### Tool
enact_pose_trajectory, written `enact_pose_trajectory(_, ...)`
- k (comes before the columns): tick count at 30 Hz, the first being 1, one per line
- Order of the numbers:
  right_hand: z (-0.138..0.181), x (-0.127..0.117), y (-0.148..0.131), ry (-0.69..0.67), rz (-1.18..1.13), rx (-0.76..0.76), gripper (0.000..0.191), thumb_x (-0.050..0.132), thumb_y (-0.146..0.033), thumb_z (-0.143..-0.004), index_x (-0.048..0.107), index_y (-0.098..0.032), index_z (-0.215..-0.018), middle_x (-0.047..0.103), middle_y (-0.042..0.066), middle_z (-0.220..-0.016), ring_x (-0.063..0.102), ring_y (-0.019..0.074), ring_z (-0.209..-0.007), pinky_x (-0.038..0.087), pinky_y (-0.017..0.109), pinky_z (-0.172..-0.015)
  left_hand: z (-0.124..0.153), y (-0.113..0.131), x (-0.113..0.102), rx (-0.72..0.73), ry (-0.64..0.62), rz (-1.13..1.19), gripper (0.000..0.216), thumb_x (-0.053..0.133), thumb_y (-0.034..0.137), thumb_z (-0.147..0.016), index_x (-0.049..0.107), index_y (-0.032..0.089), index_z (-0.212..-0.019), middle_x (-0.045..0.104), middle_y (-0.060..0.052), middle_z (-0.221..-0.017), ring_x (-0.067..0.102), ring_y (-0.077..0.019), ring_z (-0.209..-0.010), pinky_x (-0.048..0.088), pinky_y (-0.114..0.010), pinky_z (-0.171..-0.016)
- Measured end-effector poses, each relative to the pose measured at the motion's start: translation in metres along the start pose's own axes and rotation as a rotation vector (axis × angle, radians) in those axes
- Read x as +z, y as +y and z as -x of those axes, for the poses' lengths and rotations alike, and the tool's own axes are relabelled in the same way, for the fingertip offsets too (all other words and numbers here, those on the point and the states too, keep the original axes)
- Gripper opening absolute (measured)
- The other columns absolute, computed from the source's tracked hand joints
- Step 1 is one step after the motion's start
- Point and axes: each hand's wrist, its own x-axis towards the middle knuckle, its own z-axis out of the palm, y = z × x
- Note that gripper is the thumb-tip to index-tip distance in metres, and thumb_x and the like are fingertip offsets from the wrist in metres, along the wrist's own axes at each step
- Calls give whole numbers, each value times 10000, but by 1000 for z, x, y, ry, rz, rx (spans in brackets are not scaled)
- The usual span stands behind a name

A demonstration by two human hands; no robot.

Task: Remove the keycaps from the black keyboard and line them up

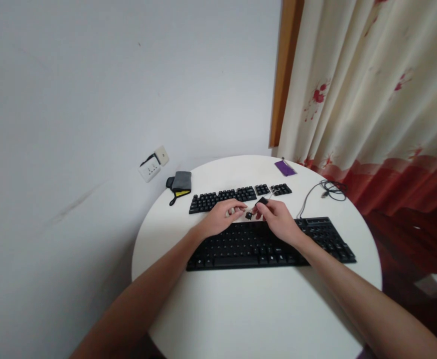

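A small black keycap lies on its own just between the two hands, at the far edge of the keyboard, close to the fingertips of both. The right hand has its fingers bunched together, pinched on a small black piece that sticks out beyond the fingertips; what the piece is cannot be told at this size. The left hand lies palm down with its fingers loosely curled and pointing at the keycap; whether it grips anything cannot be told. Both hands hover over the top rows of the keyboard, close together but not touching, and the keyboard reaches out past each wrist. Just beyond the hands, rows of loose black keycaps are laid out in the order of a keyboard. Beyond and to the left of the left hand sits a grey pouch with a yellow edge. Right of the right hand a coiled cable lies, and further off a purple card. All rest on a round white table
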Motion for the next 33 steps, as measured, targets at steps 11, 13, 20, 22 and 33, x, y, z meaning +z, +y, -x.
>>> enact_pose_trajectory(11,2,11,5,57,-29,-47,352,447,-405,-943,685,-149,-902,694,61,-815,628,181,-738,494,287,-661,2,21,16,65,197,-80,271,681,232,-842,586,201,-1093,659,-29,-982,618,-164,-858,515,-313,-826)
enact_pose_trajectory(13,0,12,8,43,-68,-23,354,446,-406,-941,678,-145,-887,702,68,-822,636,184,-736,512,294,-670,2,18,18,113,167,-112,225,643,211,-871,585,201,-1088,650,-39,-1003,619,-169,-897,516,-320,-853)
enact_pose_trajectory(20,-2,11,11,91,5,17,348,453,-375,-934,680,-132,-833,709,84,-784,649,195,-715,508,301,-665,4,19,20,201,98,-255,224,501,146,-935,595,204,-1130,547,-81,-1178,589,-181,-1046,504,-334,-932)
enact_pose_trajectory(22,-1,11,13,98,46,-8,347,450,-365,-935,681,-136,-815,709,80,-776,647,194,-716,496,300,-679,4,20,20,188,79,-314,220,496,153,-939,602,202,-1126,546,-76,-1167,594,-177,-1020,508,-329,-919)
enact_pose_trajectory(33,0,10,9,98,29,-6,353,467,-366,-921,667,-141,-737,673,50,-667,612,175,-630,450,271,-607,4,30,16,179,130,-358,135,672,263,-854,689,247,-986,598,-42,-1084,562,-206,-989,457,-391,-920)
